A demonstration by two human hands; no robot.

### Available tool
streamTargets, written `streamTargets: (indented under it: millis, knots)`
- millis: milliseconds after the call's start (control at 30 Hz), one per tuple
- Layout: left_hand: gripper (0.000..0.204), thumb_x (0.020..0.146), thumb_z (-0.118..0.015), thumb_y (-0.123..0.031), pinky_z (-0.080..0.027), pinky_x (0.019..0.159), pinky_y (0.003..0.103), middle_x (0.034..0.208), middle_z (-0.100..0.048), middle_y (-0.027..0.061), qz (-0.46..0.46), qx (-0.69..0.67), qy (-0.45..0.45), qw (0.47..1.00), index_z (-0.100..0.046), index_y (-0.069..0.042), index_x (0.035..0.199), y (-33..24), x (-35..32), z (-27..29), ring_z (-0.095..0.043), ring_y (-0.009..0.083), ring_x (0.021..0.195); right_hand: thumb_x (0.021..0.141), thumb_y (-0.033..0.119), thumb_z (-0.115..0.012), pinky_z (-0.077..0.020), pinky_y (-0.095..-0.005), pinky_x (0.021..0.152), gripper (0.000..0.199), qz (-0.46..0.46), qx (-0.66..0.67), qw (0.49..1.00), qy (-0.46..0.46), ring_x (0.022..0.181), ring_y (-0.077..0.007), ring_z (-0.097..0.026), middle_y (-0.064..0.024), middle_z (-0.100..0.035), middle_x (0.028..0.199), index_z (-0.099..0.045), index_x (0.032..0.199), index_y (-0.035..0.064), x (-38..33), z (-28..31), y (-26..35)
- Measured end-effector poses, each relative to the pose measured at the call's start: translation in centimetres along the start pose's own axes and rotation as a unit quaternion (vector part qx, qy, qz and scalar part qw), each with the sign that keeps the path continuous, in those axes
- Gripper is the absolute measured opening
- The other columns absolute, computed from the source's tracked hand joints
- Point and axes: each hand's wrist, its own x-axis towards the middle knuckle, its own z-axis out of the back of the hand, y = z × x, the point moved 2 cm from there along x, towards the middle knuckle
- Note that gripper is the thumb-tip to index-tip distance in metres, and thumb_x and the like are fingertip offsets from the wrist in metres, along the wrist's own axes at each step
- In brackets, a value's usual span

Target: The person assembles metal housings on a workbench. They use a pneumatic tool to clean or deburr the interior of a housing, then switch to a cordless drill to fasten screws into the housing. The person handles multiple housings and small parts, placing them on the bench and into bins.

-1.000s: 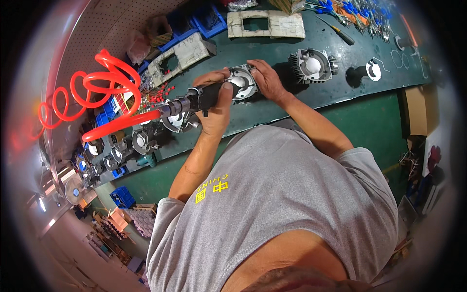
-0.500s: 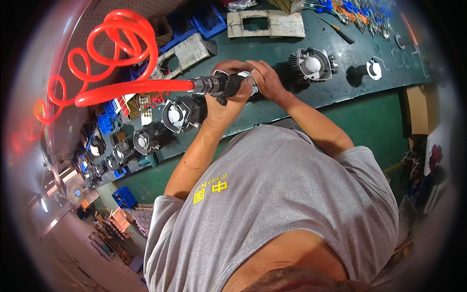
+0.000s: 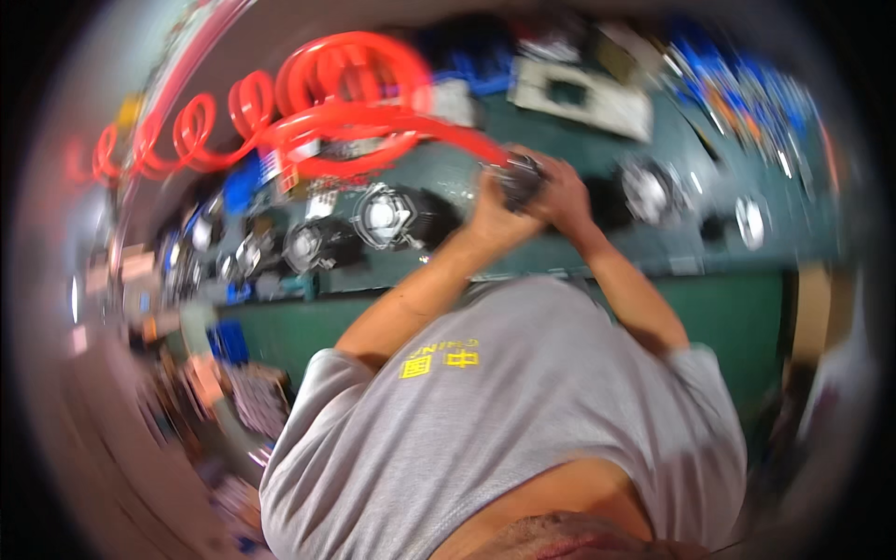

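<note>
Both my hands are together over the green workbench, and the picture is smeared by motion. My left hand (image 3: 499, 210) is wrapped round a dark air tool (image 3: 523, 180), whose upper end joins a red coiled air hose (image 3: 373, 117). Pressed close on the tool's other side is my right hand (image 3: 567, 198), its fingers curled. Whatever lies under the right fingers is hidden. Left of my hands stands a metal housing with a round white face (image 3: 383, 217); to the right is a similar housing (image 3: 647, 191).
More housings (image 3: 308, 245) run in a row to the left. A small part with a white disc (image 3: 749, 222) stands at the right. Behind are a pale block with a rectangular opening (image 3: 597, 101), blue bins (image 3: 481, 65) and a heap of blue-handled pieces (image 3: 747, 93).
The whole view has swung, so bench and hands sit further right and the picture has blurred. My hands stay together at the tool, and the hose now arches down to it.
</note>
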Motion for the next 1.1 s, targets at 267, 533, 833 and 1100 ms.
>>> streamTargets:
  millis: [267,533,833,1100]
  knots:
    - [0.021,0.077,-0.072,-0.009,-0.053,0.068,0.038,0.081,-0.066,0.0136,-0.086,0.076,-0.038,0.993,-0.064,0.0,0.094,0.0,2.0,-0.6,-0.066,0.0245,0.073,0.098,0.019,-0.06,-0.049,-0.0421,0.103,0.041,-0.015,-0.011,1.0,0.001,0.122,-0.0335,-0.061,-0.0171,-0.065,0.13,-0.059,0.136,0.0039,-1.6,-1.7,-3.3]
    - [0.028,0.07,-0.076,-0.006,-0.053,0.067,0.036,0.076,-0.064,0.0098,-0.137,0.059,-0.093,0.984,-0.063,-0.002,0.094,0.6,-0.5,-1.8,-0.066,0.0231,0.071,0.099,0.013,-0.06,-0.0533,-0.0393,0.097,0.04,-0.001,-0.082,0.997,0.017,0.115,-0.0305,-0.064,-0.017,-0.065,0.127,-0.055,0.136,0.0012,-3.5,-3.3,-9.3]
    - [0.029,0.075,-0.073,-0.001,-0.055,0.091,0.037,0.102,-0.07,0.0139,-0.076,0.046,-0.123,0.988,-0.069,-0.004,0.104,1.1,-1.8,0.7,-0.069,0.0224,0.101,0.099,0.014,-0.063,-0.0505,-0.0415,0.103,0.047,-0.083,0.285,0.953,0.053,0.121,-0.0276,-0.062,-0.0178,-0.063,0.132,-0.05,0.141,-0.0013,1.0,1.8,5.7]
    - [0.025,0.09,-0.075,0.001,-0.054,0.091,0.03,0.111,-0.072,0.0085,-0.044,0.0,-0.126,0.991,-0.066,-0.002,0.113,-0.9,-2.5,1.5,-0.068,0.0156,0.101,0.096,0.012,-0.06,-0.0516,-0.0408,0.093,0.031,-0.043,0.186,0.977,-0.092,0.103,-0.0379,-0.063,-0.0178,-0.066,0.11,-0.066,0.124,0.0028,0.0,1.2,3.3]
